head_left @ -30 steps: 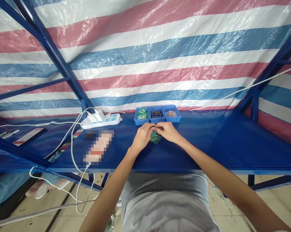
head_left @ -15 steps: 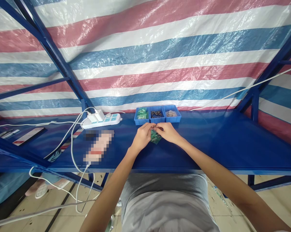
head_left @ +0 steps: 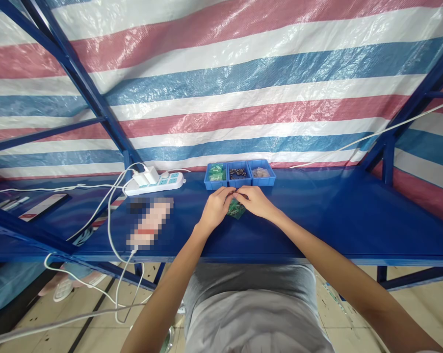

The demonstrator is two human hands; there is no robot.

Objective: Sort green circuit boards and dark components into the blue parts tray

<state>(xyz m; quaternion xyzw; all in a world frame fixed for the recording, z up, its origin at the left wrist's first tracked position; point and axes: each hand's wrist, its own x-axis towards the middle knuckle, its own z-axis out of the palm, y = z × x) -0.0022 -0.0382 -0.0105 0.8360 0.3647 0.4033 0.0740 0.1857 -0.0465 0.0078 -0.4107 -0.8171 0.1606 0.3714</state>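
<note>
My left hand (head_left: 217, 206) and my right hand (head_left: 256, 200) meet at the fingertips over the blue table, just in front of three blue bins. The fingers of both are closed, and whatever they pinch is too small and hidden to name. Green pieces (head_left: 236, 210) lie on the table below and between the hands. The left bin (head_left: 216, 186) holds green pieces, the middle bin (head_left: 239, 182) small dark and brassy parts, and the right bin (head_left: 263, 182) pale, translucent pieces.
On the left, a white power strip (head_left: 169, 182) with plugged-in chargers and loose white cables stands beside a pixelated object (head_left: 153, 223). A phone (head_left: 43, 207) lies farther left. Blue frame posts (head_left: 92, 95) and a striped sheet (head_left: 243, 88) rise behind the table.
Both hands stay nearly in place; the fingertips have shifted slightly and the small dark item between them is now more hidden.
</note>
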